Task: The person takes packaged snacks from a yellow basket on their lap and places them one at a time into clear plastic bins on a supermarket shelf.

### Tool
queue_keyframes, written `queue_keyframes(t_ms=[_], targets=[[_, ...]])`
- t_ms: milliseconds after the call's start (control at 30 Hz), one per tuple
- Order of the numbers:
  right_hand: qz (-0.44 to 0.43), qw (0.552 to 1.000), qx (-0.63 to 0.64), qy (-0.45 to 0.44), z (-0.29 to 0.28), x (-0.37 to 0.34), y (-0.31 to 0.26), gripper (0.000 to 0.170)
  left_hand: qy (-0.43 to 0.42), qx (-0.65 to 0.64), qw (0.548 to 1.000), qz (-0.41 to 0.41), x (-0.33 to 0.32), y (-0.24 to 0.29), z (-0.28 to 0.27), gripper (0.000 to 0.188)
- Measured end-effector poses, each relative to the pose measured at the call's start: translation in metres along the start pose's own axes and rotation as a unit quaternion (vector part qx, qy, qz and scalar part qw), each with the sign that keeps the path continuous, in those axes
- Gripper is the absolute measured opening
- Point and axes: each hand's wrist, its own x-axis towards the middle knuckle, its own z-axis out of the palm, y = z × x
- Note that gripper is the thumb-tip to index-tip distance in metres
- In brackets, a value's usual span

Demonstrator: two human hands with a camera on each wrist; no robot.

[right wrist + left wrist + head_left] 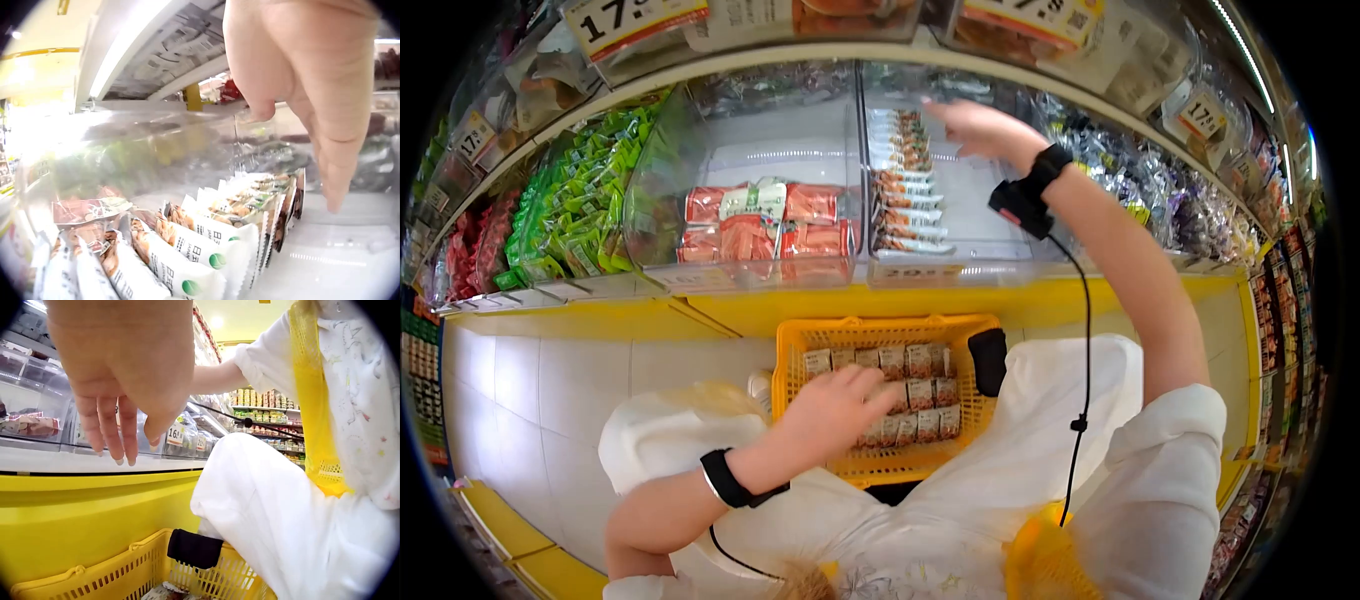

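My right hand [985, 130] reaches over a clear plastic bin [990, 215], near the far end of a row of small white snack packets [908, 190]. Its fingers are extended with nothing between them; in the right wrist view the fingertips hang beside the row of packets [187, 250], which stand on edge and lean on each other. My left hand [830, 410] hovers over a yellow plastic basket [880, 325], fingers loosely bent and holding nothing. Inside the basket, small brownish packets [920, 395] are lined up in rows, partly hidden by the left hand.
Left of the bin, another compartment holds red-and-white packs [810, 205], with green packets [585, 190] farther left. Shiny wrapped snacks [1140, 180] fill bins at the right. A shelf with price tags [635, 25] overhangs the bins. A black pad [988, 362] sits on the basket's right rim.
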Motion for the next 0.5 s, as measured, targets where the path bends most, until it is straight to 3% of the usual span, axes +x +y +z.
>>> queue_keyframes(t_ms=[67,133,200,267,300,367,500], targets=[[0.060,0.997,-0.047,0.015,-0.012,-0.046,-0.033,0.061,-0.023,-0.004,1.000,-0.020,-0.004,-0.005,0.006,0.037],[-0.029,0.985,-0.136,0.098,0.003,-0.076,-0.025,0.063,-0.108,0.049,0.989,-0.085,-0.010,-0.013,0.021,0.030],[-0.156,0.973,-0.148,0.083,0.002,-0.105,-0.011,0.057,-0.163,0.024,0.978,-0.128,-0.019,-0.031,0.050,0.023],[-0.224,0.962,-0.112,0.108,0.012,-0.147,-0.017,0.046,-0.249,-0.024,0.943,-0.219,-0.018,-0.038,0.064,0.021],[-0.226,0.964,-0.101,0.101,0.018,-0.166,-0.019,0.046,-0.258,-0.026,0.939,-0.227,-0.023,-0.047,0.078,0.021],[-0.220,0.938,-0.192,0.187,0.025,-0.196,-0.018,0.053,-0.272,-0.104,0.928,-0.233,-0.039,-0.074,0.120,0.020],[-0.220,0.914,-0.211,0.269,0.037,-0.227,-0.010,0.047,-0.323,-0.104,0.902,-0.267,-0.052,-0.095,0.218,0.023]])
